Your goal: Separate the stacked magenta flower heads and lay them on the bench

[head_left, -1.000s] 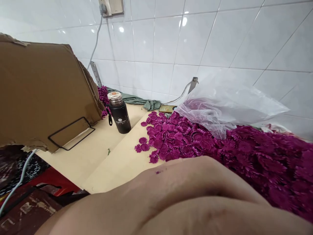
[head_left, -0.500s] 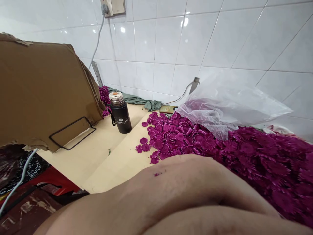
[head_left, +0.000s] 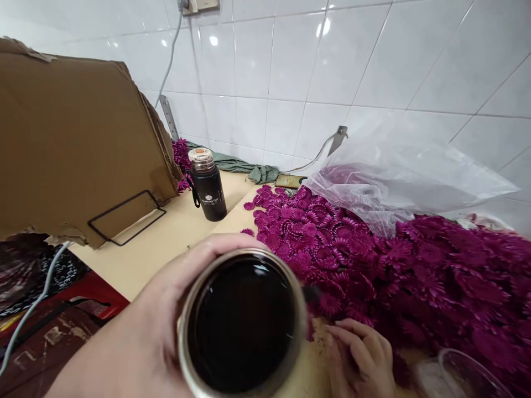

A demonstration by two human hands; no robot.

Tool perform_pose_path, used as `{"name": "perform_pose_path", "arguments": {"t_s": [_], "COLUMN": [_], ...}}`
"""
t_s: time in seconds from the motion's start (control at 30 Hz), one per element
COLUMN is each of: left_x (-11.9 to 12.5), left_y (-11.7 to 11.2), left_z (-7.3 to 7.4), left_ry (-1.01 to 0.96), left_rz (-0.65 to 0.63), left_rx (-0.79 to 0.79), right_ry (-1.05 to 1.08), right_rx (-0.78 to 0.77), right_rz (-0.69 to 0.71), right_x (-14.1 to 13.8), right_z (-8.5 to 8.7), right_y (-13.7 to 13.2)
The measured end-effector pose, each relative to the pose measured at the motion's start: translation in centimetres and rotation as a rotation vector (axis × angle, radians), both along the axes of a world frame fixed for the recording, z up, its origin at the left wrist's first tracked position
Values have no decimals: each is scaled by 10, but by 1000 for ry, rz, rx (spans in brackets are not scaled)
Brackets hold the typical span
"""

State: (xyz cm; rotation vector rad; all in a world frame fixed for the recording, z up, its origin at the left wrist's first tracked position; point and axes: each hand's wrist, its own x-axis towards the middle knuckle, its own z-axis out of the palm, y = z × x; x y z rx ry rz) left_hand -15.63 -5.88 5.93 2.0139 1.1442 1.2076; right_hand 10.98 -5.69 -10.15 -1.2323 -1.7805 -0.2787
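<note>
My left hand (head_left: 153,315) is wrapped around a metal-rimmed cup (head_left: 241,326) close to the camera. The cup leans towards me, showing a dark, glossy inside that looks like dark liquid. At the lower middle, beside the purple flower heads (head_left: 319,232), is my right hand (head_left: 365,359). Its fingers are bent and pressed together at the edge of a small brownish patch; what they hold, if anything, I cannot make out. A black flask (head_left: 212,193) with a pale lid stands upright on the table (head_left: 166,243), apart from both hands.
A large cardboard sheet (head_left: 83,143) stands at left with a black wire frame (head_left: 126,218) against it. Clear plastic film (head_left: 373,177) lies over the flower pile by the tiled wall. A transparent round container (head_left: 464,370) is at lower right, beside a grey-green cloth-backed wall edge (head_left: 236,162).
The bare skin that filled the lower view has gone. My left hand now shows with the cup, and my right hand has appeared beside the flowers. The view has shifted slightly.
</note>
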Motion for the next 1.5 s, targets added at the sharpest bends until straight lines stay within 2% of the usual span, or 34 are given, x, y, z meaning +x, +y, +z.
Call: {"name": "perform_pose_path", "arguments": {"t_s": [0.07,0.13,0.3,0.33,0.53,0.73,0.9,1.03,1.13,1.2,1.23,1.3,1.4,1.5], "left_x": [-17,-34,-71,-78,-107,-117,-120,-124,-125,-119,-112,-93,-55,-25], "left_y": [7,18,53,60,99,118,128,127,114,104,101,102,122,149], "left_z": [-8,-22,-62,-70,-112,-132,-139,-139,-130,-120,-113,-100,-88,-89], "left_ry": [37,56,-50,-88,-298,-256,-212,-168,-5,154,212,326,693,773], "left_rz": [125,281,656,699,878,888,900,850,943,1034,1030,886,569,496], "left_rx": [34,73,-73,-94,-185,-252,-272,-296,-244,-128,-70,-40,-172,-235], "right_ry": [-131,-209,-204,-198,-196,-211,-230,-223,-215,-214,-216,-222,-219,-192], "right_rx": [38,58,32,31,16,8,-3,-10,-13,-19,-17,-9,16,53], "right_rz": [92,121,105,103,108,119,139,139,126,121,124,139,142,105], "right_x": [6,12,14,13,8,6,5,4,4,3,2,1,-1,0], "right_z": [-6,-10,-10,-10,-6,-4,-2,1,3,4,4,5,7,9], "right_y": [10,13,9,9,9,12,12,10,9,9,9,9,8,5]}}
